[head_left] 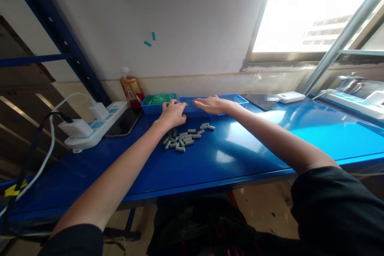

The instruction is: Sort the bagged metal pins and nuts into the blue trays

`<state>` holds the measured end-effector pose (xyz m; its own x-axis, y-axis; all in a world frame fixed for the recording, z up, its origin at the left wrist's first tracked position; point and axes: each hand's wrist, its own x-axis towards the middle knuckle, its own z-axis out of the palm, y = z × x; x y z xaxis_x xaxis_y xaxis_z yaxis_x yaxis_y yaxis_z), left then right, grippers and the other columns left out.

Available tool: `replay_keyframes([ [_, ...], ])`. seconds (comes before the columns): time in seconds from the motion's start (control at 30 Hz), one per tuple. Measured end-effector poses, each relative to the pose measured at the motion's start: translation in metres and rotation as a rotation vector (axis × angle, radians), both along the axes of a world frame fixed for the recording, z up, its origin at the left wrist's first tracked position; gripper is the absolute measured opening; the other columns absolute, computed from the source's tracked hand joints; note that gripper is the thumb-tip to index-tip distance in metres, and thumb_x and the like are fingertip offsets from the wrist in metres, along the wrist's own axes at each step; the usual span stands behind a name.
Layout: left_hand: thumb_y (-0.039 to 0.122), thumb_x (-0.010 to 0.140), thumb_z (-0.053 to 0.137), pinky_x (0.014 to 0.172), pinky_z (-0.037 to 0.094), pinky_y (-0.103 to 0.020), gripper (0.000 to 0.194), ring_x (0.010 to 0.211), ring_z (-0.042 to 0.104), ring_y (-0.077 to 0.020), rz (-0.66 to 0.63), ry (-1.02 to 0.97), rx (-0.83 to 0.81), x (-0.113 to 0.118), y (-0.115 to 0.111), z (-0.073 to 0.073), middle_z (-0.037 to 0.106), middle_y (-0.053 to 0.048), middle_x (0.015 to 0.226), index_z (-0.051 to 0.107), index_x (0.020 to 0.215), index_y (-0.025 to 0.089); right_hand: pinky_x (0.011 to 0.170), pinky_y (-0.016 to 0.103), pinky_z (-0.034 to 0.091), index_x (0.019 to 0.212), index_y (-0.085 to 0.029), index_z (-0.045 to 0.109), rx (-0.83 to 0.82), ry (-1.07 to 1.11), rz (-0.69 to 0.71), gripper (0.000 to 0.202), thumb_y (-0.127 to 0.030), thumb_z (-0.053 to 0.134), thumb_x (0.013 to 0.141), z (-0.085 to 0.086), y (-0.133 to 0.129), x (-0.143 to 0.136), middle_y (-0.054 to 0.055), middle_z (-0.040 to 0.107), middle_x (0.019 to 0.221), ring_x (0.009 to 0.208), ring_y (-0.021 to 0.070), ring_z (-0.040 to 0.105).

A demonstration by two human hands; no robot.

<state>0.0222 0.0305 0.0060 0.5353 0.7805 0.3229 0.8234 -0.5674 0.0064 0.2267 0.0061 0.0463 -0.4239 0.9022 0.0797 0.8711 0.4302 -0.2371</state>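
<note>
My left hand (173, 114) is over the near edge of a small blue tray (150, 109), its fingers bent and spread apart. Green plastic bags or wrap (159, 98) lie inside that tray. My right hand (213, 105) reaches out flat, palm down with fingers extended, above a second blue tray (195, 113). The right hand partly covers a third blue tray (240, 100) beside it. In front of the left hand, several short grey metal pieces (187, 137) lie loose in a pile on the blue table (210, 168). Whether my fingers touch the trays is hard to see.
A drink bottle (131, 88) stands behind a dark phone (124, 122) and a white power strip (99, 126) with plugs and cables at left. At right are another dark phone (261, 101), a white box-like device (290, 97), a second power strip (354, 102) and a shiny metal pot (351, 83).
</note>
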Motion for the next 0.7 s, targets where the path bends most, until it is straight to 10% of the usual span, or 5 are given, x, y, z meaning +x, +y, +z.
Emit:
replay_keyframes([
  [0.2, 0.031, 0.072, 0.063, 0.094, 0.037, -0.056, 0.024, 0.123, 0.040, -0.0409, 0.025, 0.071, -0.077, 0.014, 0.009, 0.008, 0.067, -0.016, 0.103, 0.066, 0.094, 0.020, 0.110, 0.059, 0.023, 0.136, -0.034, 0.051, -0.062, 0.048, -0.053, 0.072, -0.071, 0.010, 0.090, -0.001, 0.004, 0.004, 0.002, 0.056, 0.135, 0.131, 0.0358, 0.044],
  [0.7, 0.036, 0.082, 0.057, 0.097, 0.040, -0.045, 0.038, 0.125, 0.039, -0.0359, 0.034, 0.066, -0.047, 0.011, 0.000, 0.008, 0.059, -0.015, 0.121, 0.058, 0.113, 0.015, 0.114, 0.059, 0.007, 0.140, -0.032, 0.047, -0.197, 0.018, -0.054, 0.083, -0.081, 0.012, 0.082, 0.005, 0.003, -0.009, 0.002, 0.043, 0.146, 0.138, 0.0379, 0.029],
])
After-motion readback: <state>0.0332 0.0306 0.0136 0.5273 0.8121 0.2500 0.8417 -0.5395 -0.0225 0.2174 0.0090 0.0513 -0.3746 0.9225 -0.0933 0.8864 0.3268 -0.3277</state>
